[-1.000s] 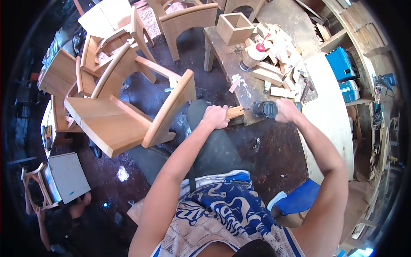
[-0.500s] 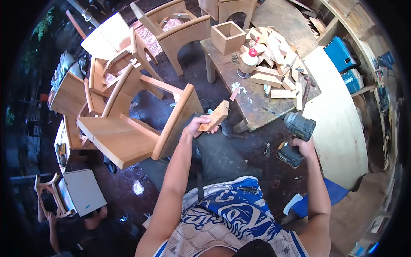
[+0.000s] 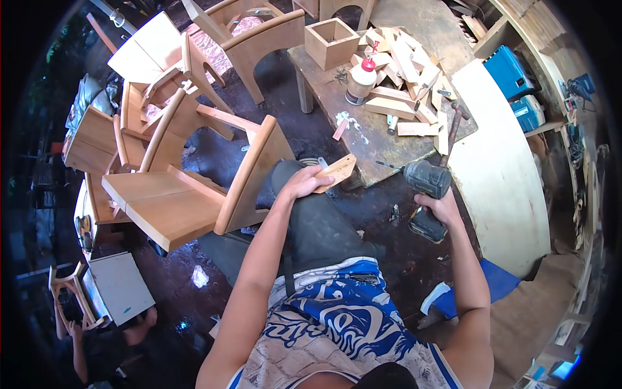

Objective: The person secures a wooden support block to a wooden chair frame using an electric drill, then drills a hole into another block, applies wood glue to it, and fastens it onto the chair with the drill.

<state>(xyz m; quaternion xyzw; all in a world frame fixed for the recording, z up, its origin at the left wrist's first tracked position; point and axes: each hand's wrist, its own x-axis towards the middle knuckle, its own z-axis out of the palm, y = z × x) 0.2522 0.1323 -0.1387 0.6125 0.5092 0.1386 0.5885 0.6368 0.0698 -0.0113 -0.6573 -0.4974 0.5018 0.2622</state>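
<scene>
Closer to the wood block point(image 3: 338, 174), the drill point(image 3: 429, 179) has been moved. That block is held over the leg point(image 3: 330, 227) by the left hand point(image 3: 304, 181), the drill by the right hand point(image 3: 442, 207). The bit point(image 3: 390, 166) is pointed toward the block, not touching. It should be kept straight, left hand clear. Farther, wood pieces point(image 3: 403, 61) are piled on the table point(image 3: 395, 148).

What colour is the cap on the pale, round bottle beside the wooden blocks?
The cap of the bottle is bright red; the head view shows it best.
</scene>
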